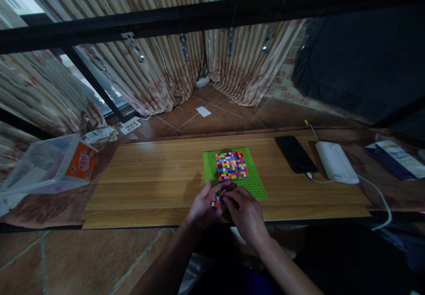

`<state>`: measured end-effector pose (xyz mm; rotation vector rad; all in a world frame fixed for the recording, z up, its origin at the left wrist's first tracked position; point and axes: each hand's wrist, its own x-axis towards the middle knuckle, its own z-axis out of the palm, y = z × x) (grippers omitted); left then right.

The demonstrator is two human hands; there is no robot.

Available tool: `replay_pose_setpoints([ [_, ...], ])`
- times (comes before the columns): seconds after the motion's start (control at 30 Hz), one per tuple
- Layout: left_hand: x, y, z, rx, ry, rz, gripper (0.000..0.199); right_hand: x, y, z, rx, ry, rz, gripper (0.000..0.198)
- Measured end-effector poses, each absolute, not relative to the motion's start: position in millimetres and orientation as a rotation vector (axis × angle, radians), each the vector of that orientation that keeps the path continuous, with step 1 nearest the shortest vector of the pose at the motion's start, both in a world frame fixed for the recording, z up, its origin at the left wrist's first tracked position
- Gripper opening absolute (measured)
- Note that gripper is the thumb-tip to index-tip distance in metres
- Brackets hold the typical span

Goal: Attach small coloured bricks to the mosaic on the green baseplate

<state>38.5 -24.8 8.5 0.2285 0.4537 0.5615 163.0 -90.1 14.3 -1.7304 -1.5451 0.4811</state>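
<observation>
My left hand point(203, 206) is cupped, palm up, at the front edge of the wooden board, and holds several small coloured building bricks point(215, 205). My right hand point(245, 208) reaches over that palm, its thumb and fingertips pinched together at the bricks; exactly which piece they grip is partly hidden. Just beyond both hands lies a green studded baseplate point(257, 184). On it sits a dense block of multicoloured bricks point(231, 165), roughly square, covering the plate's upper middle.
To the right, a black phone point(295, 154) is cabled to a white power bank point(336, 162). A clear plastic bin point(49, 164) with an orange label stands left of the wooden board point(146, 184). A dark metal bar point(166, 18) crosses above, in front of striped curtains point(159, 74).
</observation>
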Motion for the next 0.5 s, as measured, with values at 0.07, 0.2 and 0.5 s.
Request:
replay_pose_setpoints([
  [0.07,39,-25,8,0.225,0.458,0.573,0.054,169,-89,18,-1.681,-1.48,0.509,0.018],
  [0.2,38,-26,5,0.214,0.454,0.567,0.055,194,-76,27,-1.653,-1.314,0.421,0.019],
  [0.5,38,-26,5,0.222,0.455,0.551,0.057,221,-41,16,-1.661,-1.31,0.286,0.019],
])
